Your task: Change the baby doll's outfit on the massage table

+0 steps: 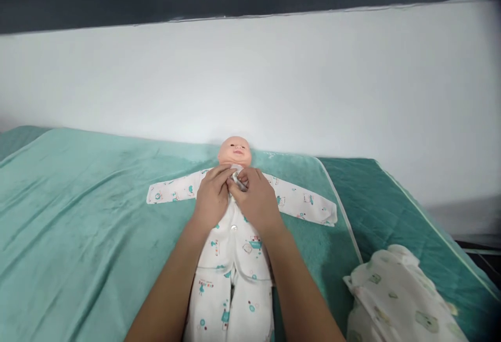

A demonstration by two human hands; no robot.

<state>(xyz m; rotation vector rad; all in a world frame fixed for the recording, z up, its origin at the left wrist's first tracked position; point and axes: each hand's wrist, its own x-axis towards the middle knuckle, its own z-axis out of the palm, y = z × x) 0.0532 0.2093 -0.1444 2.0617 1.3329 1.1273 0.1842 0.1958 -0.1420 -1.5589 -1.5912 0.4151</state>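
Observation:
A baby doll (235,150) lies on its back, its bald head near the wall. It wears a white printed jacket (254,250) with both sleeves spread out sideways, and matching white trousers (250,313). My left hand (212,196) and my right hand (256,198) meet at the upper chest, just below the neck. Fingers of both hands pinch the edges of the jacket's front opening there. A round snap button (234,227) shows lower on the jacket front. Whatever fastener sits between my fingertips is hidden.
The doll lies on a light green blanket (97,201) with creases at the left. A darker green cover (376,196) spreads at the right. A bundled white printed cloth (403,300) rests at the lower right. Behind stands a white wall (274,81).

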